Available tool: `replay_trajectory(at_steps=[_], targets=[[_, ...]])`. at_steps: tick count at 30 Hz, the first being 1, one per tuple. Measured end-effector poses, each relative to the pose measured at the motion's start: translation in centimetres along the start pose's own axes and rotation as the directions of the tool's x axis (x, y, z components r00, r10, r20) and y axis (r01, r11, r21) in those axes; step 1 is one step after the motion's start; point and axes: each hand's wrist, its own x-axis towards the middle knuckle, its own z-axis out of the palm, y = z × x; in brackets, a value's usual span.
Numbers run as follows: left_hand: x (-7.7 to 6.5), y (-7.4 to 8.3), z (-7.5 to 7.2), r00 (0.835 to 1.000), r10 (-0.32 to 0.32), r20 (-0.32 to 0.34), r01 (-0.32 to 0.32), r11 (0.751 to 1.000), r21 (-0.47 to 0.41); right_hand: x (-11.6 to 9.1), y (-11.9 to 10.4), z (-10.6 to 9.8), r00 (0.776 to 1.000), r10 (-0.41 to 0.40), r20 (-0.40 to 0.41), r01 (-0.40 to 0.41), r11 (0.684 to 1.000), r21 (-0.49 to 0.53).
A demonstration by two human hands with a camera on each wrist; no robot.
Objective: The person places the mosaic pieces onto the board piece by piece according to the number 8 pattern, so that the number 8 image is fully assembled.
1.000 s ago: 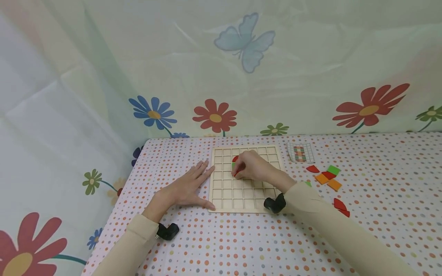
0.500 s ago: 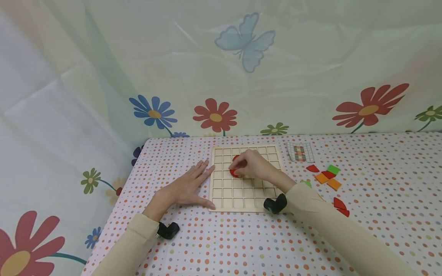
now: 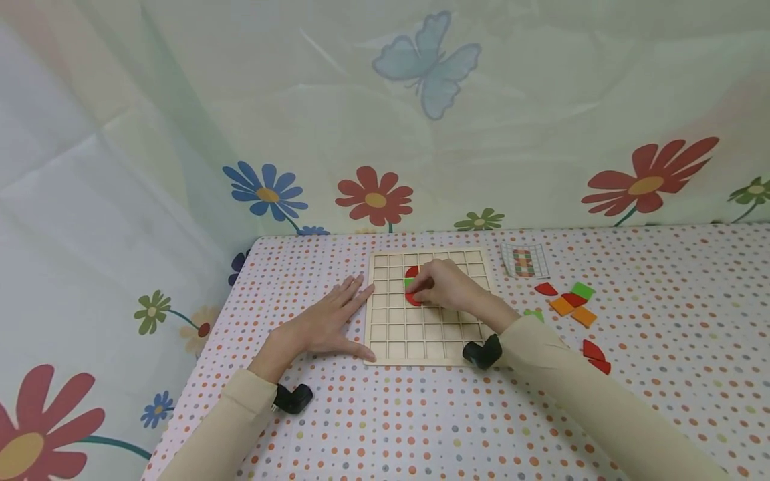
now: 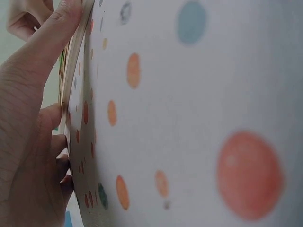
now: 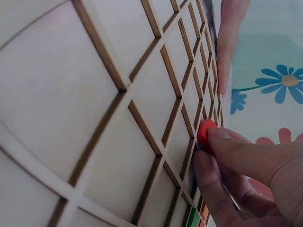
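Pinching a red piece (image 5: 207,133) between thumb and fingers, the right hand (image 3: 444,286) works over the wooden grid board (image 3: 397,332), its grip clamped on that piece, which is at the board's surface in the upper left part of the grid; whether it sits fully down in a cell cannot be told. Just beyond it on the board lie a green piece (image 3: 410,282), partly covered by the fingers, and past that a red quarter-round (image 3: 412,271). The left hand (image 3: 327,322) rests with fingers straight and thumb spread apart, its grip clamped on nothing, fingertips and thumb touching the left edge of the board. To the right of the board, on the table (image 3: 361,427) with its spotted cover, lies a pattern card (image 3: 525,260), creased and showing a small coloured design on a grid. Nearer the person, a loose group holds a green square (image 3: 583,290), a red wedge (image 3: 574,299) and two orange squares (image 3: 584,316), with another red wedge (image 3: 546,288) just apart. Two more red wedges (image 3: 592,350) lie by the right sleeve (image 3: 577,381), and green pieces (image 3: 533,314) show near its cuff
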Motion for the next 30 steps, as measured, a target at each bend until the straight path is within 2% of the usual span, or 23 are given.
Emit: replay_trajectory(at_steps=[12, 18, 24, 27, 30], targets=[[0.0, 0.0, -0.1, 1.0, -0.003, 0.0, 0.003, 1.0, 0.002, -0.5, -0.2, 0.4, 0.998, -0.029, -0.051, 0.028, 0.999, -0.02], [-0.1, 0.2, -0.1, 1.0, -0.002, 0.006, 0.002, 1.0, -0.002, -1.6, -0.1, 0.5, 0.996, -0.059, -0.064, 0.058, 0.998, -0.018], [0.0, 0.3, -0.1, 1.0, -0.005, 0.003, 0.005, 1.0, 0.002, -5.1, 0.0, -0.6, 0.985, -0.131, -0.109, 0.127, 0.991, -0.043], [-0.1, 0.2, 0.0, 1.0, -0.002, -0.001, 0.002, 1.0, 0.007, -7.6, 0.7, -1.9, 0.987, -0.096, -0.129, 0.088, 0.994, -0.067], [-0.1, 0.1, 0.0, 1.0, 0.007, -0.007, -0.007, 1.0, 0.012, -10.0, 2.4, -3.4, 0.983, -0.052, -0.174, 0.035, 0.994, -0.101]])
